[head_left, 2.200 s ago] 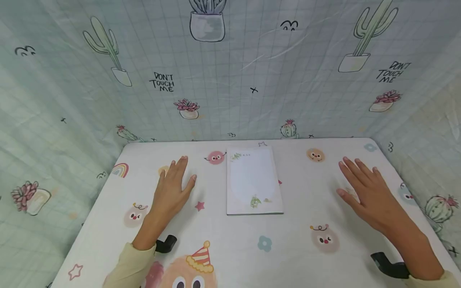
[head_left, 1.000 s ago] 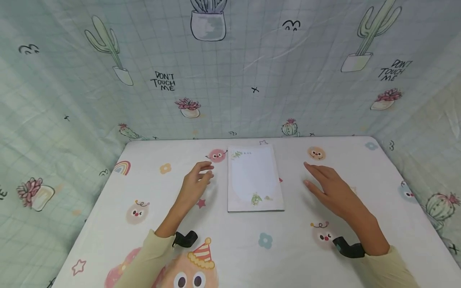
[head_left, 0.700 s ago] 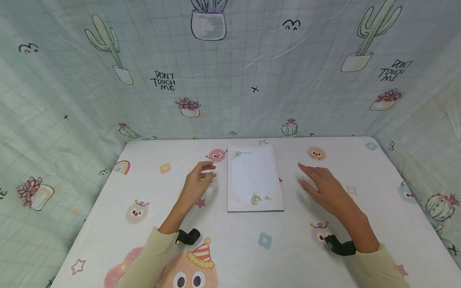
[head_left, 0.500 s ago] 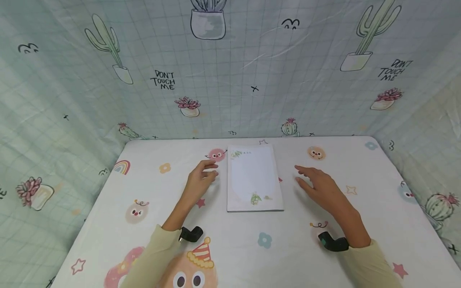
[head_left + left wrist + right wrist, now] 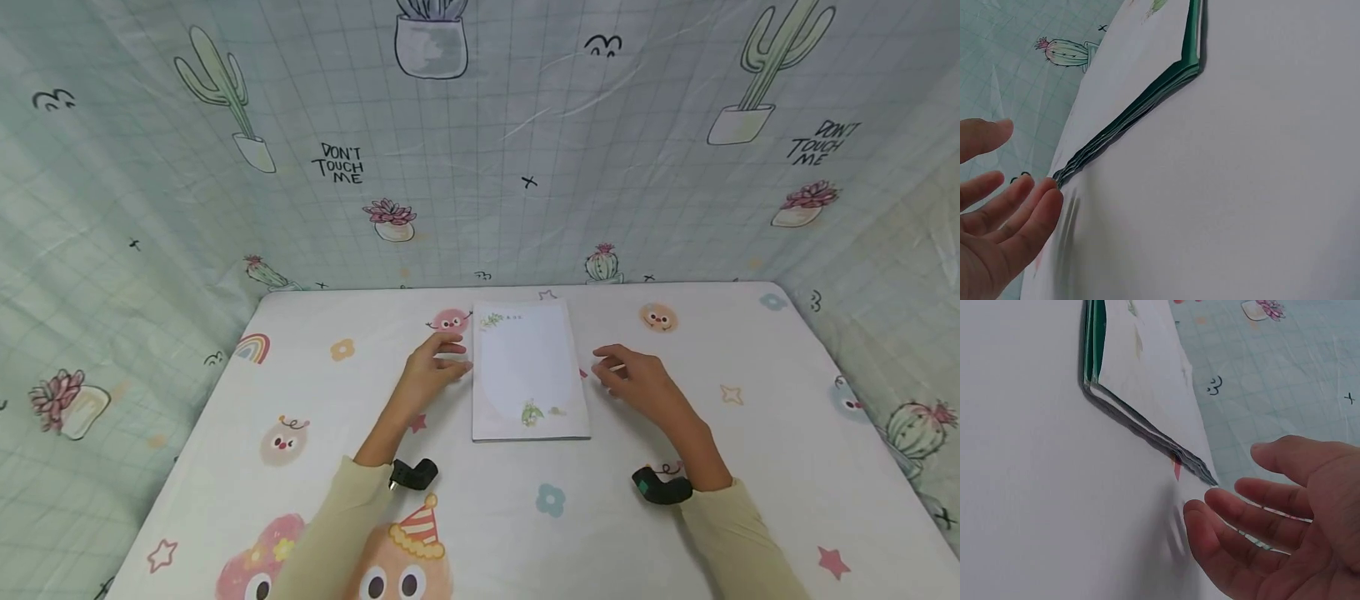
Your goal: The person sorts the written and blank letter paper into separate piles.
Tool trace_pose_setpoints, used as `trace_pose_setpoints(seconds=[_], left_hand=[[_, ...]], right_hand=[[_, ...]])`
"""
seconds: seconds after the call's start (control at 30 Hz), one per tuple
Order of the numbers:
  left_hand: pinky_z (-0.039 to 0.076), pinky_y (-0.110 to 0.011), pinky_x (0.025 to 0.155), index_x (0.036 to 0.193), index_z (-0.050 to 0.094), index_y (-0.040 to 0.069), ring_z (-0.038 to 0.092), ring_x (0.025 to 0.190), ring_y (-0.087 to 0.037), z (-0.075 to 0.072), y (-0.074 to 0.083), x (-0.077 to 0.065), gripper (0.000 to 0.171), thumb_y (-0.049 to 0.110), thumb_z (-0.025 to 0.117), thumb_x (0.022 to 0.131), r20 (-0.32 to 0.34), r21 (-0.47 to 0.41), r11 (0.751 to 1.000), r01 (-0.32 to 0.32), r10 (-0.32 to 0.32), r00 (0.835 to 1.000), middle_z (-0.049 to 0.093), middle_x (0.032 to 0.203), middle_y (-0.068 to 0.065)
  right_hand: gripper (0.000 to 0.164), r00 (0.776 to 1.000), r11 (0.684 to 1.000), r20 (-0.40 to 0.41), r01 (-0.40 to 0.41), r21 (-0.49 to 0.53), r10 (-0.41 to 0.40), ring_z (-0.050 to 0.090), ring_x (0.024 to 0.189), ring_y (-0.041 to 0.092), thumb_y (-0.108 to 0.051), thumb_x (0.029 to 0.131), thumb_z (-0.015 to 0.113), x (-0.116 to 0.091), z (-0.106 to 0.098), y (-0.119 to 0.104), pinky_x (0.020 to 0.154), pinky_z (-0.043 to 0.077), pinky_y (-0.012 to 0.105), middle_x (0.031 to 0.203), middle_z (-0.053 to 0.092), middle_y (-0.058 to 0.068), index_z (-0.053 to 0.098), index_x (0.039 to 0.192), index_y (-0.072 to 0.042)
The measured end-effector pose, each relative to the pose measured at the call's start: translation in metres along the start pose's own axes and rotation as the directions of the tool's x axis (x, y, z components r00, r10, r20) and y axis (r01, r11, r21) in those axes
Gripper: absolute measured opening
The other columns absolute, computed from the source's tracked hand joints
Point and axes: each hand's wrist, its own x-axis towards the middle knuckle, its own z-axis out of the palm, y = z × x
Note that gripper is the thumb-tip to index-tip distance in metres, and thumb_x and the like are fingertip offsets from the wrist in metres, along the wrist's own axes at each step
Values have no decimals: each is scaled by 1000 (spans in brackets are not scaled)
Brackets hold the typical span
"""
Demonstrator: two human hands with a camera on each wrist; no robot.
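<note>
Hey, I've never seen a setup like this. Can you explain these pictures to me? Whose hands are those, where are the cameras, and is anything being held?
There's no machine, just a person's bare left grip and right grip, meaning their hands. The wide picture comes from a camera worn on the head, looking forward and down. The two close-ups come from cameras worn on the wrists; the black gadgets there are probably those. On the white table, covered in cartoon prints, lies a flat white pad with leafy designs and layered green and dark edges. Patterned cloth hangs behind. The left grip is right beside the pad, and I can't tell whether it touches. The right grip is slightly clear of the opposite side. Neither holds anything.
</note>
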Motion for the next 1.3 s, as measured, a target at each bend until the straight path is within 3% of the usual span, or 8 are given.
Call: trace_pose_setpoints(seconds=[0.3,0.43,0.57,0.83,1.03,1.3], left_hand=[[62,-35,79,134,57,1,70,86,-23,6,6,11,52,7,80,88,-1,72,989,125,-125,992,70,105,-15],[60,-33,77,130,60,-1,71,83,-21,9,4,16,49,11,81,88,-2,117,982,147,-148,989,71,100,-13],[57,-28,74,126,64,-2,71,81,-19,11,3,19,44,11,82,87,4,138,977,163,-165,986,73,97,-11],[56,-25,72,114,72,-2,72,78,-16,12,0,22,29,10,81,88,-5,88,986,143,-143,990,75,92,-10],[56,-22,68,113,74,-2,71,75,-13,13,1,25,29,7,82,86,-32,97,990,106,-103,994,74,91,-9],[57,-24,68,111,75,1,70,76,-16,14,4,26,31,1,84,82,-67,122,989,88,-80,995,73,90,-9]], right_hand=[[32,995,994,-28,-98,57,99,71,79,18,-20,103,62,17,13,-8,73,59,34,104,74,15,63,126,1],[30,984,978,-15,-176,114,179,69,73,15,-19,102,64,25,19,-11,72,58,29,98,74,14,63,123,3],[28,980,973,-28,-190,133,195,68,71,13,-15,101,65,28,22,-12,69,58,28,95,72,14,64,121,4],[26,987,981,-39,-151,125,157,68,71,16,-14,99,68,30,26,-15,73,57,34,96,73,13,65,118,3],[23,984,988,-104,-135,72,142,68,91,27,-15,97,70,30,27,-19,76,57,39,101,71,14,67,114,0],[22,979,985,-133,-142,93,154,69,92,28,-17,95,73,33,30,-27,77,59,40,100,73,15,68,110,-1]])
